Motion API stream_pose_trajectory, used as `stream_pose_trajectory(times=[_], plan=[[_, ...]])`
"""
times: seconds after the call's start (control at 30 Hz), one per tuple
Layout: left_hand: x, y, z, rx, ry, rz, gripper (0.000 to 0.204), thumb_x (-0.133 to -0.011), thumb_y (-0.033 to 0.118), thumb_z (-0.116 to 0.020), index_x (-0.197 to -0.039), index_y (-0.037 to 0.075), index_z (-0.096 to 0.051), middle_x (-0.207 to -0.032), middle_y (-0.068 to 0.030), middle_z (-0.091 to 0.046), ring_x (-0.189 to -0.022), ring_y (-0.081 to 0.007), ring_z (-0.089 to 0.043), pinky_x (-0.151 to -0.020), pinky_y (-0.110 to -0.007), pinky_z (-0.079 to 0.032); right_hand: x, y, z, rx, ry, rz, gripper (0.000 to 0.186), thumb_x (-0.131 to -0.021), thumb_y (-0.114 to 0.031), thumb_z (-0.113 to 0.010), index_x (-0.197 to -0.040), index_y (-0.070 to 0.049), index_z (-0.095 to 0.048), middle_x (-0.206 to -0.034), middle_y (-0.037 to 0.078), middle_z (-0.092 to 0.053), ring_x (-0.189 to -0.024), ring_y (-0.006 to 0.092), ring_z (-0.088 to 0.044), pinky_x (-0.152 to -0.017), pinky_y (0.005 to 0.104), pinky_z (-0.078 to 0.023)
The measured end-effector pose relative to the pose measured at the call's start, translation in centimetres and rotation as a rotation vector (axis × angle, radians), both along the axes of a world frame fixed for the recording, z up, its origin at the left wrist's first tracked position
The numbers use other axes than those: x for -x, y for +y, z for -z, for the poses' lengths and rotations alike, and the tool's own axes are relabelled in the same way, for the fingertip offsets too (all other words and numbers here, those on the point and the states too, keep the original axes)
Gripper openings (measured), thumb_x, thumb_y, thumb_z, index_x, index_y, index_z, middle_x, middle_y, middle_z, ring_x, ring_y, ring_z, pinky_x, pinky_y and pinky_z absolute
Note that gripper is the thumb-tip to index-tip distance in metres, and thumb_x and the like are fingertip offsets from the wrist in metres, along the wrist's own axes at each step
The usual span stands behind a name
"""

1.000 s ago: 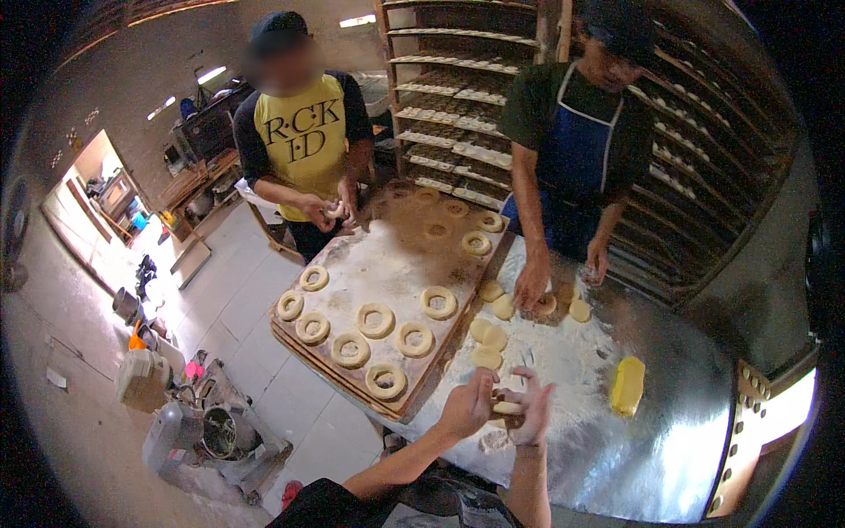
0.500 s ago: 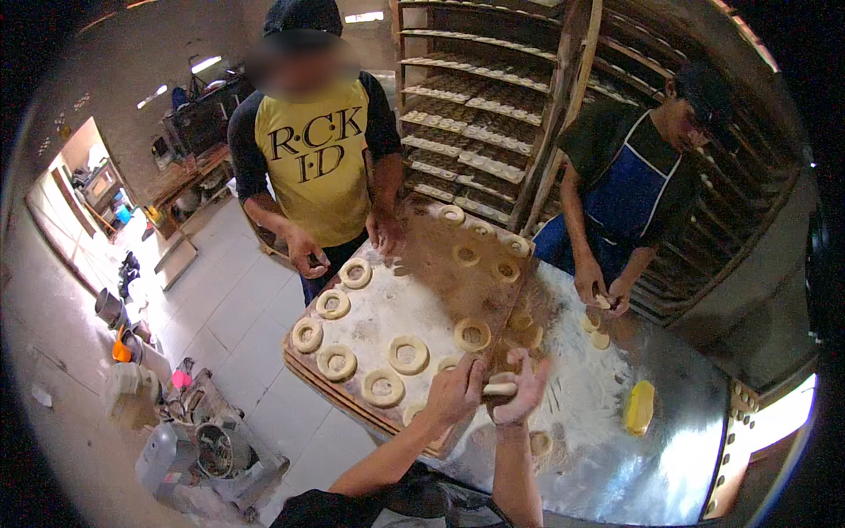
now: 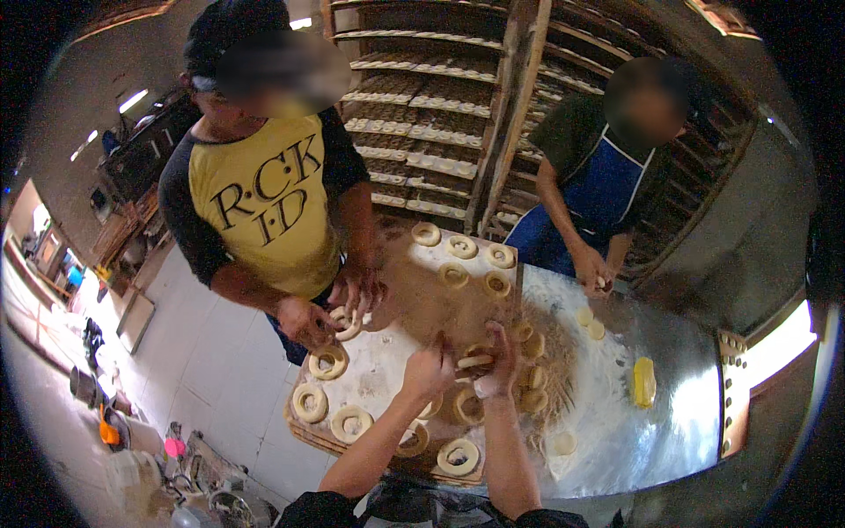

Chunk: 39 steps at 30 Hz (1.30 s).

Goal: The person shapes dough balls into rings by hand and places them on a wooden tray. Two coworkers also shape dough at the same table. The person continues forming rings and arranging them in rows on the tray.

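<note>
Over the floured wooden board (image 3: 378, 378), a short pale piece of dough (image 3: 474, 362) spans the gap between my two hands. My left hand (image 3: 429, 370) has its fingers curled at one end of the dough. At the other end, my right hand (image 3: 497, 368) grips it, partly hiding it. Below and around them lie several dough rings, among them one ring (image 3: 459, 457) by the board's near edge and another (image 3: 351, 423) left of my left forearm. More rings (image 3: 533, 377) rest on the metal table to the right, in shadow.
Across the board, a person in a yellow shirt (image 3: 264, 198) handles a dough ring (image 3: 347, 324). A person in a blue apron (image 3: 598, 189) works dough at the metal table (image 3: 607, 440). A yellow block (image 3: 644, 383) sits there, near small dough pieces (image 3: 591, 323). Tall racks (image 3: 422, 110) hold loaded trays.
The view has shifted. My hands, still together on the dough, are now over the board's right part. The yellow-shirted person has leaned in and now holds a dough ring at the board's left edge.
</note>
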<state>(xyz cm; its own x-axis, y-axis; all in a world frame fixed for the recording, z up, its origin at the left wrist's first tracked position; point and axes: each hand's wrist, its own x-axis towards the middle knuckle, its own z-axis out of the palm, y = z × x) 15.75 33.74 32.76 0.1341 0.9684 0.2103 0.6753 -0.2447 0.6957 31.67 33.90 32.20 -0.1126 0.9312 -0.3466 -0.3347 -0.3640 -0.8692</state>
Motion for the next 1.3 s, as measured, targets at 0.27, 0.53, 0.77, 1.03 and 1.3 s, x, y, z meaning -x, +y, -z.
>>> stream_pose_trajectory(times=[0.27, 0.53, 0.77, 1.03, 1.3], plan=[[-0.7, 6.6, 3.1, -0.316, -0.219, 0.123, 0.040, -0.093, 0.038, -0.055, -0.112, 0.004, -0.063, -0.093, -0.0262, -0.068, -0.080, -0.0477, -0.065, -0.069, -0.054, -0.053, 1.7, 4.4, 3.3, -0.296, -0.232, -0.001, 0.075, -0.097, -0.056, -0.055, -0.152, -0.009, -0.037, -0.149, 0.016, -0.043, -0.134, 0.0278, -0.044, -0.112, 0.0408, -0.035], [3.6, 7.4, 7.2, 0.004, 0.355, -0.049, 0.062, -0.087, 0.048, -0.063, -0.131, 0.005, -0.057, -0.139, -0.0266, -0.049, -0.126, -0.0416, -0.049, -0.093, -0.059, -0.044, -2.1, 5.5, 8.3, -0.575, -1.525, -0.078, 0.085, -0.088, -0.048, -0.060, -0.155, -0.008, -0.026, -0.150, 0.029, -0.035, -0.131, 0.0476, -0.041, -0.112, 0.0571, -0.031], [4.7, 5.3, 6.4, 0.118, 0.473, 0.235, 0.073, -0.086, 0.042, -0.064, -0.150, 0.016, -0.040, -0.151, -0.0218, -0.042, -0.134, -0.0429, -0.044, -0.099, -0.064, -0.040, 3.0, 5.1, 5.5, -0.343, -1.709, -0.275, 0.089, -0.086, -0.053, -0.060, -0.156, -0.011, -0.026, -0.147, 0.028, -0.035, -0.130, 0.0476, -0.039, -0.108, 0.0645, -0.025], [5.0, 5.6, 5.8, 0.513, 0.315, 0.053, 0.076, -0.091, 0.041, -0.059, -0.155, 0.013, -0.028, -0.150, -0.0244, -0.041, -0.134, -0.0456, -0.043, -0.104, -0.058, -0.041, -3.1, -3.1, -2.0, -0.418, -1.324, -0.109, 0.076, -0.086, -0.052, -0.061, -0.148, -0.013, -0.042, -0.143, 0.021, -0.049, -0.131, 0.0393, -0.045, -0.110, 0.0500, -0.034], [1.3, 0.1, 4.8, 0.044, 0.401, -0.036, 0.061, -0.094, 0.027, -0.061, -0.146, 0.006, -0.039, -0.145, -0.0276, -0.044, -0.125, -0.0457, -0.049, -0.102, -0.057, -0.040, -21.1, -20.0, 1.6, 0.057, -1.663, -0.038, 0.054, -0.086, -0.038, -0.068, -0.130, -0.008, -0.060, -0.130, 0.020, -0.062, -0.112, 0.0397, -0.062, -0.095, 0.0480, -0.050]])
